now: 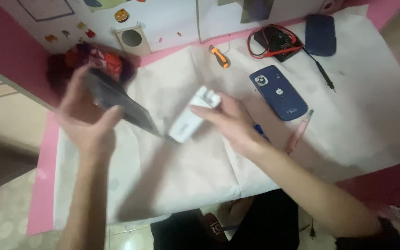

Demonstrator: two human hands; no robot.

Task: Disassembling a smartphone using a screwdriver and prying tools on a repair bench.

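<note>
Both hands raised: left hand (86, 118) gripping dark slab (119, 102), right hand (232, 122) white block (193, 115).

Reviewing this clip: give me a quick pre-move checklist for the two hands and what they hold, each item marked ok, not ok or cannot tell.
1. Left hand grips the dark flat panel: ok.
2. Right hand holds the white block: ok, fingers along its side.
3. Panel and block apart: cannot tell, motion blur.
4. Blue phone back lies outside the hands' path: ok.
5. Orange screwdriver within reach on the white paper: ok.
6. Pink tool beside the right forearm, apart from it: cannot tell.
</note>
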